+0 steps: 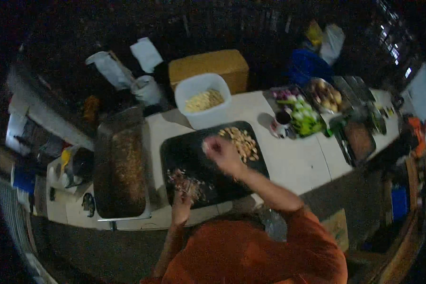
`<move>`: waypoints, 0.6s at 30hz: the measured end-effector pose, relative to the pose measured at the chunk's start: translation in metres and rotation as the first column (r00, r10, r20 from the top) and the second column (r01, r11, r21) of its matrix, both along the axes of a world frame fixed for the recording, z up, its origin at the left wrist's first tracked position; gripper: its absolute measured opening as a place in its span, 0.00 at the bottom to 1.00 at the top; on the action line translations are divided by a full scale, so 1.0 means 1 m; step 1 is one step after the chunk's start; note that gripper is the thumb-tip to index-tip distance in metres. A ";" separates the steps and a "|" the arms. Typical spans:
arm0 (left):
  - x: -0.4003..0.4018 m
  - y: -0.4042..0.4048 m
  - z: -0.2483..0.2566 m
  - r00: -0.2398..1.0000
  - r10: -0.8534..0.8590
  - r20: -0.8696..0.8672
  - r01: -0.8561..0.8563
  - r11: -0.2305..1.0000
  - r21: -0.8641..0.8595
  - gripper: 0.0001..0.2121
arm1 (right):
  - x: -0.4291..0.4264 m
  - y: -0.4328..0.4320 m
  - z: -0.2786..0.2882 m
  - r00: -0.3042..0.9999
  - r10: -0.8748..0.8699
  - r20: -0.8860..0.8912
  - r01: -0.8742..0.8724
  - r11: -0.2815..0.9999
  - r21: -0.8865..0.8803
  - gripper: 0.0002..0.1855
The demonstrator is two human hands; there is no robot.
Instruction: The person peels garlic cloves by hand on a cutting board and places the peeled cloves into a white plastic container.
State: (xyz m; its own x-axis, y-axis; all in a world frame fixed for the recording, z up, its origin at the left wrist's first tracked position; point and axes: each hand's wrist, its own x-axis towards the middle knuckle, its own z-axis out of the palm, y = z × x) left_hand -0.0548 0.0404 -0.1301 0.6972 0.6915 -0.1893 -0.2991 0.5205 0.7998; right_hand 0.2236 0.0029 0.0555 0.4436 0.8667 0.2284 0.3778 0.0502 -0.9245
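Observation:
A dark tray [198, 145] lies before me on the tiled counter. Pale unpeeled-looking cloves, probably garlic [244, 142], are spread at its upper right, and a heap of papery skins [186, 184] lies at its lower left. My left hand [181, 209] is at the near edge of this heap; its fingertips are hard to make out. Above the tray's middle, just left of the cloves, my right hand [222, 154] is blurred, with its fingers bent; whether it holds anything is unclear. Behind the tray stands a white plastic tub [203, 119] with pale cloves [204, 101] in it.
A metal sink [120, 213] is on the left. Behind the tub stands a cardboard box [209, 65]. To the right are a jar [279, 126], chopped green onions [305, 119], a bowl of bulbs [325, 96] and a dark tray of brown food [358, 138]. A tiled counter [291, 156] holds them.

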 end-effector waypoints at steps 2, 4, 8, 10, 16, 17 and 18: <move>0.028 -0.010 0.032 0.976 0.022 -0.218 -0.011 0.998 0.054 0.17 | 0.050 0.029 0.008 0.901 -0.365 0.235 0.321 0.925 0.205 0.22; 0.014 -0.011 0.034 0.784 0.219 -0.581 0.122 0.862 0.491 0.15 | 0.072 0.050 0.033 0.727 -0.615 0.306 0.427 0.754 0.500 0.24; -0.014 -0.003 0.033 0.945 0.155 -0.286 -0.097 0.973 0.208 0.14 | 0.095 0.000 0.055 0.924 -0.145 0.353 0.169 0.985 -0.038 0.20; -0.025 -0.004 0.039 0.940 0.174 -0.294 -0.154 0.984 0.091 0.13 | 0.099 -0.024 0.030 0.849 0.114 0.516 0.101 0.923 -0.371 0.17; -0.049 0.009 -0.017 0.952 0.292 -0.089 -0.243 0.901 0.360 0.13 | 0.068 -0.148 -0.123 0.554 0.359 0.752 0.260 0.783 -0.565 0.08; -0.058 0.019 -0.030 0.983 0.146 -0.107 -0.114 0.960 0.257 0.13 | 0.063 -0.155 -0.145 0.592 0.345 0.728 0.285 0.756 -0.590 0.08; -0.044 0.017 -0.031 0.995 0.039 -0.094 -0.020 0.980 0.199 0.14 | 0.061 -0.164 -0.170 0.629 0.330 0.703 0.315 0.719 -0.620 0.08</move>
State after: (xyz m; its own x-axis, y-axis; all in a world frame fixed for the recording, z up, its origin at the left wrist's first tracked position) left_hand -0.0991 0.0571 -0.1614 0.6611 0.7418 -0.1124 -0.2279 0.3413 0.9119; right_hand 0.2850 -0.1611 -0.1148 0.3899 0.9093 -0.1454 0.9104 -0.4043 -0.0875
